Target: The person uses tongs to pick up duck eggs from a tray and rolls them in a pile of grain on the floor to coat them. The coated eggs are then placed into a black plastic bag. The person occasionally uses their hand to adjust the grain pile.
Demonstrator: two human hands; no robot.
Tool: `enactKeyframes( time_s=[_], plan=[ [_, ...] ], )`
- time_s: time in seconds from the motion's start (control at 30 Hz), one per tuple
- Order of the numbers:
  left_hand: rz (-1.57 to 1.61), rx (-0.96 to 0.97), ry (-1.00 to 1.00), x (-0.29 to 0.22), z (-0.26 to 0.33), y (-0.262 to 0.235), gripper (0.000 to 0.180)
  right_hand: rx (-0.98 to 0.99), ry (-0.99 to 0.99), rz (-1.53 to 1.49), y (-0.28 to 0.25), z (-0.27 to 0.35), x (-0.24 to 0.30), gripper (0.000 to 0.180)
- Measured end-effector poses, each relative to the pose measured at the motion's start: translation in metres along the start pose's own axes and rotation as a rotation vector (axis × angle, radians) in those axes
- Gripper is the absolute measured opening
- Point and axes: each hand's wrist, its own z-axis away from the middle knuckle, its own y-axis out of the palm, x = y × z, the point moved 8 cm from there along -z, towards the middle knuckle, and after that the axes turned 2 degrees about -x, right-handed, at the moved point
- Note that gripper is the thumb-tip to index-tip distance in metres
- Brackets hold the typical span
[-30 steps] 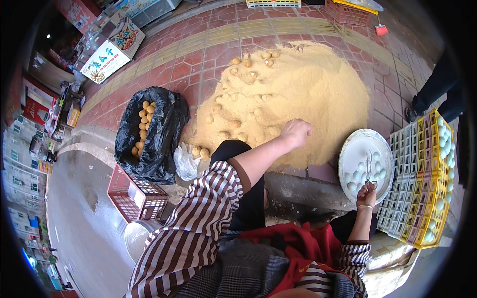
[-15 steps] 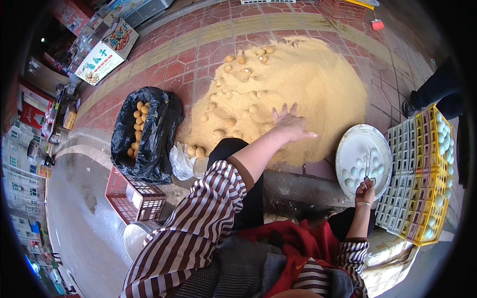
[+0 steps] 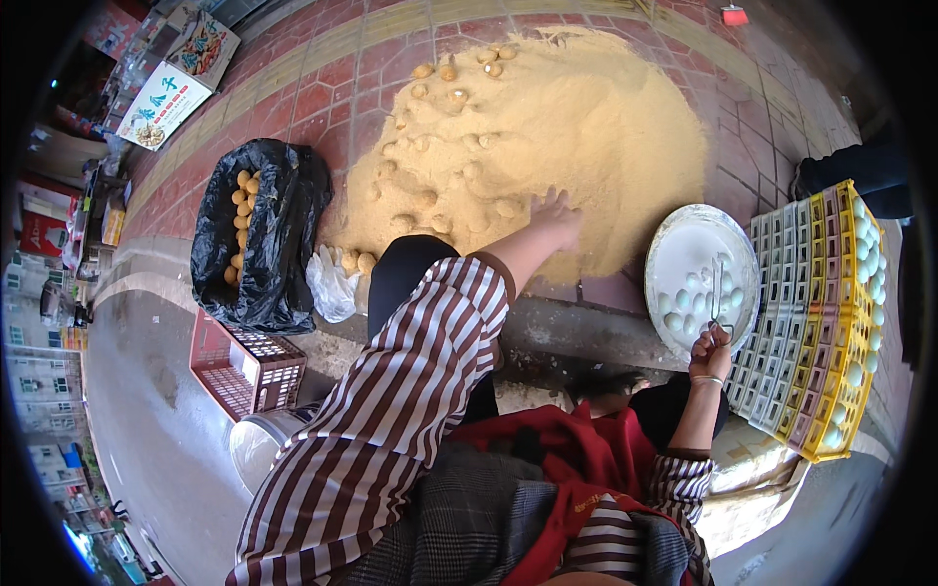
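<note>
My left hand [image 3: 555, 220] reaches out over a broad pile of fine yellow, sawdust-like powder [image 3: 625, 156]. Its fingers are stretched out, and I see nothing in them. Several powder-coated eggs [image 3: 425, 197] lie half sunk along the pile's left side. Over at the right, my right hand [image 3: 710, 354] is closed round the handle of thin metal wire tongs [image 3: 716, 293]. The tongs' prongs reach into a round white basin [image 3: 657, 327], where several pale blue-green eggs [image 3: 675, 320] rest in a whitish coating.
Beside the basin rises a stack of plastic egg trays [image 3: 796, 322] with more pale eggs. To the left stand a black-bag-lined crate [image 3: 311, 195] of coated eggs, a clear plastic bag [image 3: 332, 285], a reddish crate [image 3: 234, 376] and a bucket [image 3: 256, 454]. Someone's dark-trousered leg [image 3: 850, 176] is at far right.
My left hand has drawn its spread fingers closer together over the powder. My right hand still holds the tongs at the basin. The whole view has shifted, moving the scene up and left.
</note>
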Motion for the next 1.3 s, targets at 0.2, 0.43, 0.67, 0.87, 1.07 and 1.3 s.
enactKeyframes(
  time_s=[0.2, 0.43, 0.67, 0.87, 1.07, 1.3],
  plan=[
    [-0.446, 0.247, 0.422, 0.026, -0.044, 0.032, 0.051, 0.087, 0.036, 0.0, -0.004, 0.005, 0.001, 0.015],
    [-0.471, 0.21, 0.345, 0.169, -0.11, 0.062, 0.045, -0.026, 0.113, 0.078, -0.002, -0.008, -0.001, 0.027],
    [-0.379, 0.099, 0.22, 0.233, -0.161, 0.091, 0.03, -0.154, 0.117, 0.062, 0.016, -0.019, -0.006, 0.032],
    [-0.505, 0.18, -0.167, 0.301, -0.136, 0.076, 0.028, -0.085, 0.12, 0.125, 0.027, -0.018, -0.004, 0.031],
    [-0.191, -0.133, 0.053, 0.206, -0.173, 0.08, 0.027, -0.103, 0.11, 0.142, 0.021, -0.024, -0.001, 0.032],
    [0.253, -0.034, -0.266, 0.225, -0.212, 0.083, 0.048, -0.126, 0.102, 0.183, 0.016, -0.025, -0.003, 0.034]
  ],
)
